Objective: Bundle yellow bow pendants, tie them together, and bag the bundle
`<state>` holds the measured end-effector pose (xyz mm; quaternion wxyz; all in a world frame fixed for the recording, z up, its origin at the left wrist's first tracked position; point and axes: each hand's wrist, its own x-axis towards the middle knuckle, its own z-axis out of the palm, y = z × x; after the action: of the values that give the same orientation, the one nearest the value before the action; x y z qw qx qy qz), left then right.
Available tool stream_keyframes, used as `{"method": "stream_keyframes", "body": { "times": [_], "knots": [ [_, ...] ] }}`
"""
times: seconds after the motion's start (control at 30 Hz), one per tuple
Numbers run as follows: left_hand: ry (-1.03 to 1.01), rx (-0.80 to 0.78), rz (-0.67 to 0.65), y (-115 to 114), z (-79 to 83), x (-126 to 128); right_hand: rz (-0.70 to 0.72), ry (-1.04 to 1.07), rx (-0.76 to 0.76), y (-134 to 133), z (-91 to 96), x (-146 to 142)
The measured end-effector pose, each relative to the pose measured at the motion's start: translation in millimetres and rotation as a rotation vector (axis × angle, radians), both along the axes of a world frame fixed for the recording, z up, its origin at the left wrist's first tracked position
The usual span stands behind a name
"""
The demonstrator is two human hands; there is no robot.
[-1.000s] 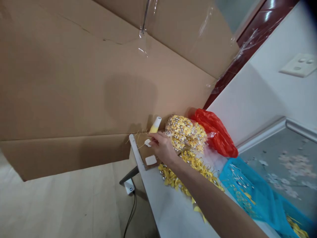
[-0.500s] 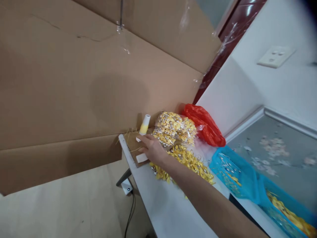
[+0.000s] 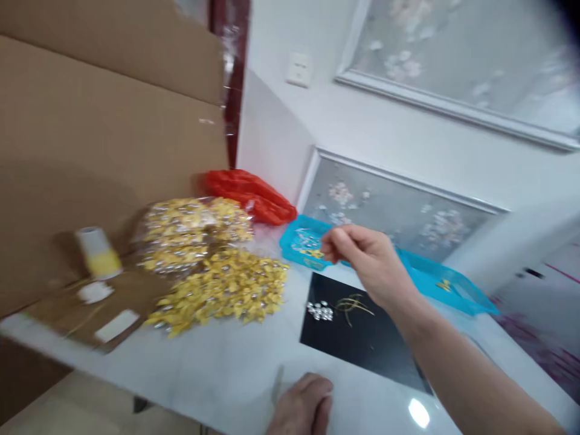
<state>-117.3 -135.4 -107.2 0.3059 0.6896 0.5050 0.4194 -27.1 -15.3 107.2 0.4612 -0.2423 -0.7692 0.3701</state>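
My right hand (image 3: 369,260) hovers over the near end of a blue tray (image 3: 453,287), above a black mat (image 3: 362,338). Its fingertips are pinched together, and what they hold, if anything, is too small to make out. My left hand (image 3: 302,403) rests at the table's front edge with fingers curled, a thin grey stick (image 3: 277,384) jutting beside it. Small silver beads (image 3: 319,311) and thin gold wires (image 3: 356,303) lie on the mat. To the left lies a loose pile of yellow ornaments (image 3: 224,290).
A clear bag of yellow ornaments (image 3: 190,232) and a red plastic bag (image 3: 249,193) sit behind the pile. A yellow-white spool (image 3: 97,254) stands by a cardboard piece (image 3: 67,311) at the left. A big cardboard sheet (image 3: 104,133) walls the left side.
The view has swung right. My right hand left the cardboard piece by the spool and moved over to the blue tray. My left hand has come into view at the bottom.
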Motion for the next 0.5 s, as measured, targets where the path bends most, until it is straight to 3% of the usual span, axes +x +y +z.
{"method": "stream_keyframes", "body": {
  "times": [0.07,0.13,0.23,0.3,0.4,0.5],
  "knots": [
    [0.122,0.069,0.06,6.0,2.9,-0.2,-0.212,0.009,-0.019,-18.1,-1.6,72.8],
    [0.19,0.103,0.023,11.7,6.3,-1.3,-0.412,-0.033,-0.065,-39.5,-12.9,132.3],
    [0.167,0.121,0.117,18.7,15.1,-2.3,-0.549,-0.169,-0.219,-65.3,-49.3,188.2],
    [0.099,0.025,0.053,20.3,25.3,-1.1,-0.516,-0.287,-0.328,-72.5,-82.3,203.5],
    [-0.053,-0.066,0.124,19.0,43.9,3.8,-0.37,-0.358,-0.392,-67.2,-124.9,197.5],
    [-0.097,-0.063,0.207,19.3,58.0,10.1,-0.248,-0.311,-0.37,-56.5,-131.8,167.4]
  ]
}}
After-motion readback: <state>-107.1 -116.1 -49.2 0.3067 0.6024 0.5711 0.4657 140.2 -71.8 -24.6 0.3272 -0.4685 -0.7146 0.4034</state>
